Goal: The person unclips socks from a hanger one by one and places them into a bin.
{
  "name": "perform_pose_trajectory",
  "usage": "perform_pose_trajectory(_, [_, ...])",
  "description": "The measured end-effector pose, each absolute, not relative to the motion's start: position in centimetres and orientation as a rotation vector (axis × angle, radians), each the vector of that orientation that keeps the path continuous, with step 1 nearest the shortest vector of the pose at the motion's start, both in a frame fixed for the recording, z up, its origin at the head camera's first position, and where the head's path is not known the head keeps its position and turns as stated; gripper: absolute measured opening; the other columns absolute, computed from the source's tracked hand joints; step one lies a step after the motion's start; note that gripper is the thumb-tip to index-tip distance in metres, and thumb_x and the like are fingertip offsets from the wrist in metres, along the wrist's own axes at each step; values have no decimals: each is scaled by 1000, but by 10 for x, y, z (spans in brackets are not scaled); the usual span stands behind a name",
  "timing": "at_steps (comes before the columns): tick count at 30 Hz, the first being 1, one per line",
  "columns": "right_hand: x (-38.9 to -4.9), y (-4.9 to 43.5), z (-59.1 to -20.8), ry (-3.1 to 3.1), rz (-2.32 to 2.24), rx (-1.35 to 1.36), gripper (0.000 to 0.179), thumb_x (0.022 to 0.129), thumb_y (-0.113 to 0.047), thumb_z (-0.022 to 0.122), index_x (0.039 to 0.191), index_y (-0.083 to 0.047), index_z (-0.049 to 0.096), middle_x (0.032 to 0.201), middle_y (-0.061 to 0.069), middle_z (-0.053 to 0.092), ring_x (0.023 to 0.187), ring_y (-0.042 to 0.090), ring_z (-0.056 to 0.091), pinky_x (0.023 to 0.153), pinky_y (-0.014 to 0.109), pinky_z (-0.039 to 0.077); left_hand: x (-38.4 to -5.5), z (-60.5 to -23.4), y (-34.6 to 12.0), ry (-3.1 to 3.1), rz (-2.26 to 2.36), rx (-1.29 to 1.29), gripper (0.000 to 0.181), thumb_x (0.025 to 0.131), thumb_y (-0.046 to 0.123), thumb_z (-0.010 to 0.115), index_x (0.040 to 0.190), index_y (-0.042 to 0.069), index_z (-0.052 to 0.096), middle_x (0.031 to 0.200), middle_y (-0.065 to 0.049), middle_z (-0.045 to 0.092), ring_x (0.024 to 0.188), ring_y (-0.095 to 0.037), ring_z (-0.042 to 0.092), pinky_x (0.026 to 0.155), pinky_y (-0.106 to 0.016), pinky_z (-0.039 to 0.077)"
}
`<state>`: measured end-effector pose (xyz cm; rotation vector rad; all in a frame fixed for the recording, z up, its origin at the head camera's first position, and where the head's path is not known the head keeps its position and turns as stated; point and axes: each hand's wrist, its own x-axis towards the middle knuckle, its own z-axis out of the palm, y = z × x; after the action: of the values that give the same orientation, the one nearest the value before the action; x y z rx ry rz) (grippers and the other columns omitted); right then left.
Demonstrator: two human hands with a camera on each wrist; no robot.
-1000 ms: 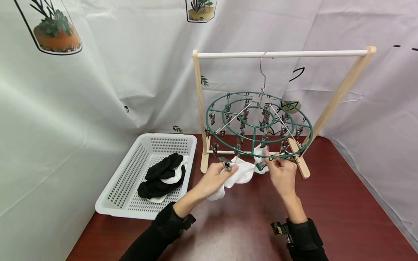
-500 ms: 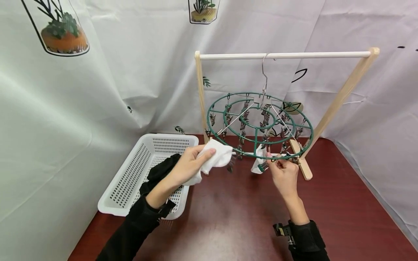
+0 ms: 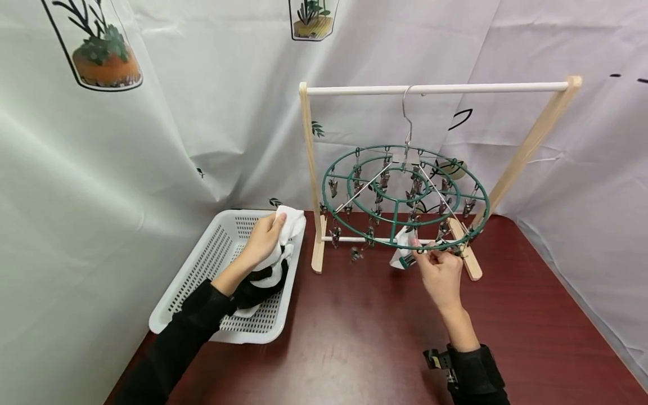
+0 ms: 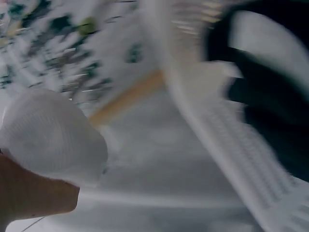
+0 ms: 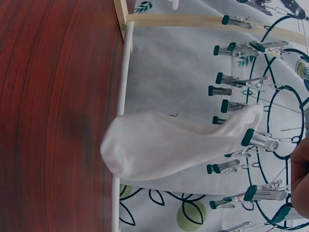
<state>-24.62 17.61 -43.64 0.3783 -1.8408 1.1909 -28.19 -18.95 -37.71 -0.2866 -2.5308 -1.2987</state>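
My left hand (image 3: 263, 242) grips a white sock (image 3: 292, 222) over the right side of the white basket (image 3: 177, 304). Black and white socks (image 3: 253, 293) lie bunched inside, partly behind the hand. In the left wrist view the held sock (image 4: 53, 137) bulges out above the thumb. My right hand (image 3: 441, 278) pinches the front rim of a round green clip hanger (image 3: 396, 216); its fingertips are partly hidden there. Another white sock (image 5: 159, 145) hangs from one of the hanger's clips (image 5: 260, 140), close to the right hand.
A wooden stand with a white top bar (image 3: 486, 89) carries the hanger by its hook. Several metal clips with green tips (image 5: 241, 48) dangle from its rings. A dark red table (image 3: 354, 332) lies beneath, and a printed white cloth (image 3: 243, 112) forms the backdrop.
My left hand has moved left from the hanger's front to above the basket, carrying the white sock away from a clip. The right hand has stayed at the hanger's rim.
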Motion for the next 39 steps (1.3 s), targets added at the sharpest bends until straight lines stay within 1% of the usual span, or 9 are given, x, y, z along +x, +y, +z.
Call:
perform_pose_trajectory(2, [-246, 176, -436, -1847, 1188, 376, 39, 86, 0, 77, 59, -5, 49, 55, -8, 35, 55, -4, 29, 56, 18, 26, -291, -388, -199, -2631, -1197, -239, 34, 115, 15, 45, 84, 3, 54, 70, -3, 42, 70, -24, 45, 69, -39, 40])
perform_pose_trajectory(5, [-246, 175, -436, -1843, 1193, 365, 41, 86, 3, 77, 58, -5, 47, 56, -9, 34, 55, -3, 29, 56, 19, 25, -300, -402, -210, -2809, -987, -197, 33, 116, 14, 39, 100, -7, 58, 86, -24, 60, 88, -41, 63, 82, -50, 50])
perform_pose_trajectory(9, [-247, 175, -435, -1825, 1213, 357, 57, 98, -20, 80, 55, -8, 44, 54, -11, 33, 54, -3, 29, 55, 21, 24, -307, -417, -221, -3016, -686, -172, 41, 116, 12, 34, 135, -20, 50, 128, -41, 61, 123, -55, 60, 102, -62, 49])
perform_pose_trajectory(13, [-248, 174, -436, -1814, 1221, 355, 71, 100, -53, 74, 54, -8, 45, 54, -10, 33, 54, -4, 29, 55, 20, 23, -319, -446, -235, -3051, -515, -240, 40, 115, 12, 32, 132, -21, 49, 116, -40, 66, 110, -52, 68, 93, -60, 54])
perform_pose_trajectory(17, [-248, 173, -438, -1814, 1216, 343, 77, 96, -67, 69, 53, -8, 45, 53, -8, 34, 53, -4, 29, 55, 19, 24, -322, -468, -236, -3029, -380, -286, 27, 108, 3, 42, 121, -19, 52, 91, -32, 68, 86, -48, 72, 75, -59, 59])
perform_pose_trajectory(20, [-247, 172, -438, -1817, 1219, 322, 72, 98, -56, 75, 53, -7, 46, 53, -8, 36, 53, -5, 30, 55, 18, 24, -316, -469, -227, -3054, -283, -250, 19, 103, -3, 49, 116, -16, 53, 86, -31, 68, 80, -48, 72, 67, -59, 59])
perform_pose_trajectory(26, [-243, 170, -433, -1841, 1257, 287, 40, 84, -1, 81, 58, -1, 52, 56, -9, 38, 54, -5, 33, 56, 16, 27, -310, -467, -216, -3096, -150, -181, 10, 104, -1, 52, 111, -9, 53, 92, -30, 69, 86, -47, 73, 70, -57, 59])
perform_pose_trajectory(35, [-241, 169, -432, -1862, 1250, 280, 48, 90, -14, 81, 56, -4, 49, 56, -8, 39, 54, -5, 32, 57, 17, 27, -303, -426, -208, -2926, 24, -200, 44, 111, 24, 56, 76, -2, 63, 79, -23, 68, 78, -43, 72, 63, -53, 60])
perform_pose_trajectory(39, [-240, 169, -430, -1858, 1253, 284, 44, 87, -5, 80, 56, -2, 49, 56, -9, 38, 54, -4, 32, 56, 16, 27, -292, -394, -180, -2462, -10, -326, 43, 105, 16, 64, 65, 1, 57, 67, -19, 63, 63, -38, 66, 53, -47, 54])
